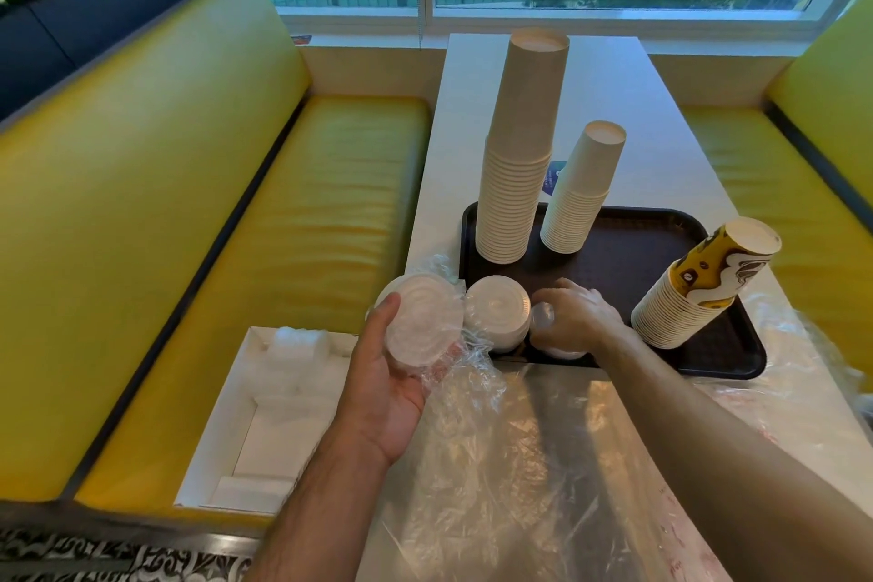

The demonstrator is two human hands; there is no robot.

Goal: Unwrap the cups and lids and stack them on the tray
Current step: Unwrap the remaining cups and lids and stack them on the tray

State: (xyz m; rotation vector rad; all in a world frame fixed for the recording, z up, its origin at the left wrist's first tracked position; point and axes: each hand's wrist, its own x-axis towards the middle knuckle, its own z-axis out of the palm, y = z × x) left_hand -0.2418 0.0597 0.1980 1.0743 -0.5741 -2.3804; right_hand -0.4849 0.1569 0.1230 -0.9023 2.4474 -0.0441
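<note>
A dark brown tray (628,260) on the white table carries three upside-down cup stacks: a tall white one (519,147), a shorter white one (583,189) and a leaning yellow-patterned one (699,288). A short stack of white lids (496,314) stands at the tray's near left corner. My left hand (382,388) holds another stack of white lids (423,321), still partly in clear plastic wrap (472,373), just left of the tray. My right hand (578,314) grips a small stack of lids (543,317) on the tray's near edge.
Loose clear plastic wrap (543,463) covers the near part of the table, and more lies at the right (793,373). An open white box (269,416) with white packing sits on the yellow bench to the left. A window runs behind the table.
</note>
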